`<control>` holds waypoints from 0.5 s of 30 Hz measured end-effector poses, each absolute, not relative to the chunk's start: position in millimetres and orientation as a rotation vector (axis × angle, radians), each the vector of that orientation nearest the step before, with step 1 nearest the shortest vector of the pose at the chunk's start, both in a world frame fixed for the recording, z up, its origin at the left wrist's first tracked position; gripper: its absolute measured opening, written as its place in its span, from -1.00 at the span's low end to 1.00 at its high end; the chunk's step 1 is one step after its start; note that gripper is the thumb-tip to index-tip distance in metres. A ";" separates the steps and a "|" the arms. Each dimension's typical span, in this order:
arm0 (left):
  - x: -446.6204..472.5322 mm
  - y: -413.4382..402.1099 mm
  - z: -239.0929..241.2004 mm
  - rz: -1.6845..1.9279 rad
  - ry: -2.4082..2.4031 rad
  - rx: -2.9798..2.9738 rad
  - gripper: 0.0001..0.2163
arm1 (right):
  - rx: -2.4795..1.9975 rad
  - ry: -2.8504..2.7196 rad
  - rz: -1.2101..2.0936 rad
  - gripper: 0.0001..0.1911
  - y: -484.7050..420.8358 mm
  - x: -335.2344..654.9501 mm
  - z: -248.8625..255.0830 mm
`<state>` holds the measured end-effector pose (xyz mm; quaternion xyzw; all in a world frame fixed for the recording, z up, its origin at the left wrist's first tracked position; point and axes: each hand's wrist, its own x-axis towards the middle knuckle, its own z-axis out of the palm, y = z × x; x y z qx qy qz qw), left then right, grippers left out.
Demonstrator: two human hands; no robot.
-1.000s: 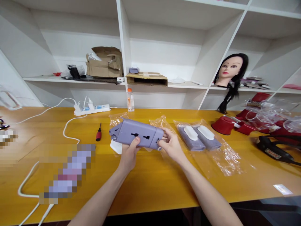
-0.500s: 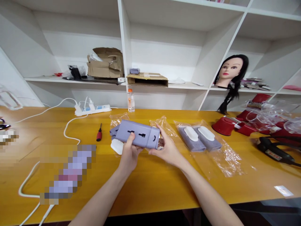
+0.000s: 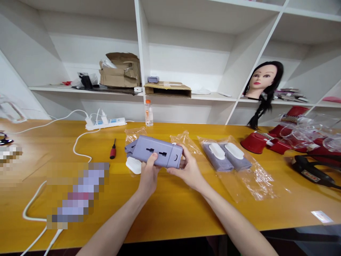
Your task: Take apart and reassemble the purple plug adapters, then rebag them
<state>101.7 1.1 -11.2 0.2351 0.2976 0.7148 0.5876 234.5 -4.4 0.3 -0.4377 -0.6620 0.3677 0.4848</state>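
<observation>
Glossy yellow tabletop (image 3: 170,209), smooth lilac plastic block (image 3: 157,155) pinched between left hand (image 3: 148,177) and right hand (image 3: 188,171).

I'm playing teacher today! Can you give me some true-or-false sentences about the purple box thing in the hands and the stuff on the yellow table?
1. Both hands hold the purple box. True: left hand and right hand grip it.
2. The screwdriver lies on the table. True.
3. The screwdriver handle is green. False: it is red.
4. The doll head sits on the table. False: it sits on the shelf.
</observation>
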 end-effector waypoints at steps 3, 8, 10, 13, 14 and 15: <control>99.0 3.0 -10.5 1.589 0.686 0.548 -0.56 | -0.971 -1.565 1.003 -0.13 -3.3 234.5 2.1; 89.6 7.8 -6.0 1.409 0.610 0.570 -0.62 | -0.828 -1.529 1.114 -0.24 2.3 237.7 1.6; 87.2 9.1 -4.6 1.413 0.595 0.578 -0.64 | -0.875 -1.554 0.989 -0.28 4.3 238.0 -3.3; 86.1 9.0 -3.2 1.371 0.523 0.542 -0.64 | -0.962 -1.736 0.531 -0.36 5.5 237.7 -13.6; 85.9 8.8 -3.0 1.352 0.489 0.518 -0.62 | -0.955 -1.830 0.345 -0.41 5.3 237.5 -16.7; 85.5 8.6 -2.8 1.341 0.465 0.489 -0.59 | -0.924 -1.927 0.172 -0.43 4.7 237.2 -19.0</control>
